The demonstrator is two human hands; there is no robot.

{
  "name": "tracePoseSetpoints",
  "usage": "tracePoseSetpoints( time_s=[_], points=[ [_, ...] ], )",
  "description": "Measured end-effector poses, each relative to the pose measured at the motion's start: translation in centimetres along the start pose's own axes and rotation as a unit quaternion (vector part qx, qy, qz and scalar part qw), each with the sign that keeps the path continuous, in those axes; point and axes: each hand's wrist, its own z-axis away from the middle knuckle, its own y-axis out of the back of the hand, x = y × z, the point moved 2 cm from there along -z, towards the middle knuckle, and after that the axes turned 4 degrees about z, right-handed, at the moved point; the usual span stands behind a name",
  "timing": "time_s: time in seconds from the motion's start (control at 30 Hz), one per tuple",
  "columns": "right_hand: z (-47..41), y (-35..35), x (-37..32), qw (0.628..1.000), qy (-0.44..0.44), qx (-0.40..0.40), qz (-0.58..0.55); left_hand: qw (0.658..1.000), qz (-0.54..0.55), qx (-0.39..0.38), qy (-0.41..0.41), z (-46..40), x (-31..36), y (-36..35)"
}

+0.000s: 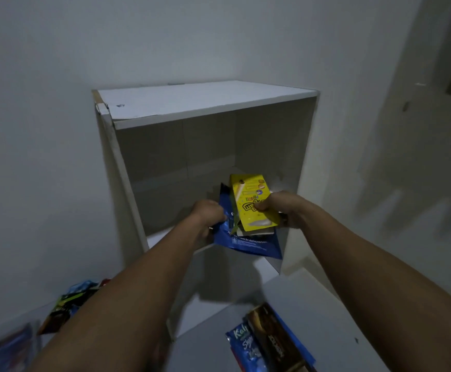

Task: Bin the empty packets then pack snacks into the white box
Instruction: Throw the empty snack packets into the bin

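Both arms are stretched out toward the open front of the white box (205, 108), which stands against the wall. The left hand (208, 214) has its grip clamped on a blue packet (246, 241), and the right hand (280, 208) pinches a yellow packet (254, 202) stacked on top of it, right at the box's opening. More snack packets (272, 342) lie on the surface lower right, and others (66, 304) lower left.

"Kal" on blue packet (242, 345), yellow packet (254, 202) print upside down, unreadable
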Motion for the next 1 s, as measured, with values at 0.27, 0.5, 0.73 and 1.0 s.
tracePoseSetpoints(
  time_s=[0.27, 0.5, 0.73, 1.0],
  points=[
    [6.8, 9.3, 6.1, 0.996, -0.008, 0.084, 0.020, 0.997, -0.064, -0.034, -0.018, 6.0, 1.7, -6.2],
    [13.8, 17.6, 18.2, 0.982, -0.087, 0.161, 0.048, 0.984, -0.134, -0.118, -0.008, 12.6, -1.7, -17.8],
    [18.0, 21.0, 33.1, 0.969, -0.174, 0.171, 0.038, 0.958, -0.238, -0.160, 0.003, 15.1, -11.2, -28.6],
    [18.7, 18.8, 49.3, 0.940, -0.275, 0.181, 0.092, 0.923, -0.313, -0.224, 0.028, 16.8, -23.7, -36.4]
  ],
)
